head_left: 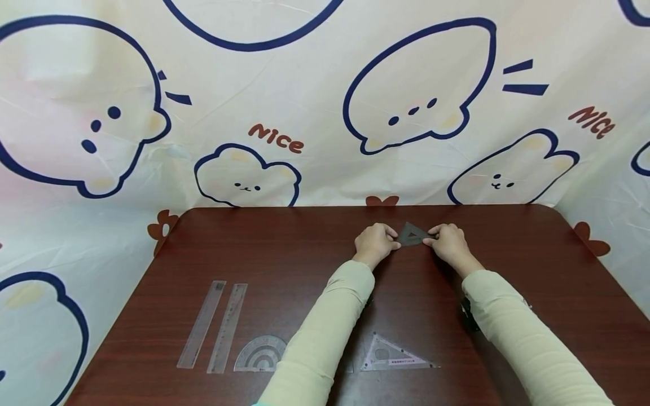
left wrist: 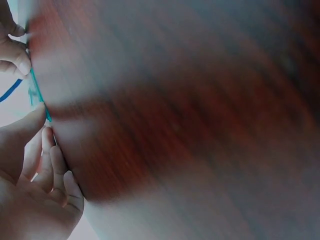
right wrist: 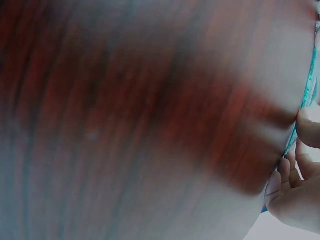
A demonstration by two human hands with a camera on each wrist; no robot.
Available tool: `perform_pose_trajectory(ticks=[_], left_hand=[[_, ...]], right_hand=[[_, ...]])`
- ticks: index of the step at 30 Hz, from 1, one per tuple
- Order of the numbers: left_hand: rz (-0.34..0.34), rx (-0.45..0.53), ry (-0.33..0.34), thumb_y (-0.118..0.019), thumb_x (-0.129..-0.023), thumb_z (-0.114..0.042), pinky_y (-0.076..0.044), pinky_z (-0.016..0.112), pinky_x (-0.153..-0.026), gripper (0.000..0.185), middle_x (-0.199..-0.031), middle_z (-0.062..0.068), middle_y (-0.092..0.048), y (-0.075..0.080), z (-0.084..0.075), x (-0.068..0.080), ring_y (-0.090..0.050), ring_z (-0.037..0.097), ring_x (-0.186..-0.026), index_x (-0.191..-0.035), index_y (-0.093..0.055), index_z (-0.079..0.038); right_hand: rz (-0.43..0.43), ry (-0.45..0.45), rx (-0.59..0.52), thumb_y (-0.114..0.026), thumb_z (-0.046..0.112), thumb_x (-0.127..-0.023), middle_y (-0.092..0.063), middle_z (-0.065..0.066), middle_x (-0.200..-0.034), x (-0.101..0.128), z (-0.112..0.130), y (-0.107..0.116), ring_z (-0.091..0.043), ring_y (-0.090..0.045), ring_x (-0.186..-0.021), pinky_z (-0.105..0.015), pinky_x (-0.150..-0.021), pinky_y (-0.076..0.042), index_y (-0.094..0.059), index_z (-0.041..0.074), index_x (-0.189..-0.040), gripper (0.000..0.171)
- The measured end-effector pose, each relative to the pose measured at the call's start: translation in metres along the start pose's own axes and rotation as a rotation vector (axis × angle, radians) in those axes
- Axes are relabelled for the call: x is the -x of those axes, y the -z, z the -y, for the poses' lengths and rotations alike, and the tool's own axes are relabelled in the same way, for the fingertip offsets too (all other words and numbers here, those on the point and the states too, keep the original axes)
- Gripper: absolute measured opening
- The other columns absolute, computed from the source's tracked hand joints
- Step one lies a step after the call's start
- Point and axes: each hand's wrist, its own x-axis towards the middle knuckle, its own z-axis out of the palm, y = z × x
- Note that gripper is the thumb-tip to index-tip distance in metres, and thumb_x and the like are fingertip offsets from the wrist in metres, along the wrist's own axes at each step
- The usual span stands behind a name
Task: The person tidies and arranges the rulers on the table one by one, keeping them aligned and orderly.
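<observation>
Near the back edge of the brown table [head_left: 284, 254], both hands hold a small triangular set square [head_left: 412, 235] with a cut-out in its middle. My left hand [head_left: 374, 243] pinches its left corner between thumb and fingers. At the right corner, my right hand [head_left: 449, 243] pinches it the same way. The left wrist view shows the set square [left wrist: 39, 95] nearly edge-on and teal, with the left hand [left wrist: 37, 185] at its lower end. Its teal edge [right wrist: 306, 95] also appears in the right wrist view, beside the right hand [right wrist: 297, 187].
Two clear rulers [head_left: 202, 324] [head_left: 227, 328] lie side by side at the left. A clear protractor [head_left: 260, 354] lies close to the left sleeve [head_left: 317, 338]. Between the forearms, nearer the front, lies a larger clear set square [head_left: 393, 356]. A printed cloth [head_left: 325, 101] hangs behind the table.
</observation>
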Motion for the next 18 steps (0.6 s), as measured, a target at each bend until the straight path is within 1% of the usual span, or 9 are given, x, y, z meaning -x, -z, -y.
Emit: perform_pose_trajectory(ticks=[7,14,18], left_hand=[[0.001,0.000,-0.003,-0.079,-0.086,-0.034,-0.048,0.033,-0.081,0.015,-0.084,-0.015,-0.069,0.0006,0.0002,0.0020,-0.063,0.007,-0.084,-0.099,-0.078,-0.027],[-0.006,-0.020,-0.029,-0.074,-0.090,-0.036,-0.048,0.035,-0.083,0.011,-0.088,-0.015,-0.072,-0.0002,0.0000,0.0024,-0.065,0.010,-0.090,-0.096,-0.080,-0.029],[-0.019,-0.010,-0.042,-0.072,-0.092,-0.035,-0.049,0.035,-0.081,0.011,-0.089,-0.014,-0.072,0.0001,0.0006,0.0033,-0.065,0.012,-0.089,-0.092,-0.080,-0.028]], right_hand=[[-0.028,-0.007,-0.045,-0.062,0.017,-0.100,-0.052,-0.030,-0.121,0.0009,-0.0013,-0.0024,-0.049,-0.038,-0.119,-0.057,-0.099,-0.036,-0.059,-0.009,-0.125,0.036],[-0.069,0.002,-0.108,-0.063,0.016,-0.099,-0.058,-0.026,-0.113,0.0035,-0.0037,-0.0019,-0.045,-0.040,-0.115,-0.055,-0.097,-0.037,-0.058,-0.008,-0.119,0.031],[-0.092,0.012,-0.143,-0.058,0.017,-0.101,-0.060,-0.023,-0.105,0.0048,-0.0053,-0.0019,-0.042,-0.045,-0.108,-0.053,-0.091,-0.040,-0.059,-0.005,-0.115,0.025]])
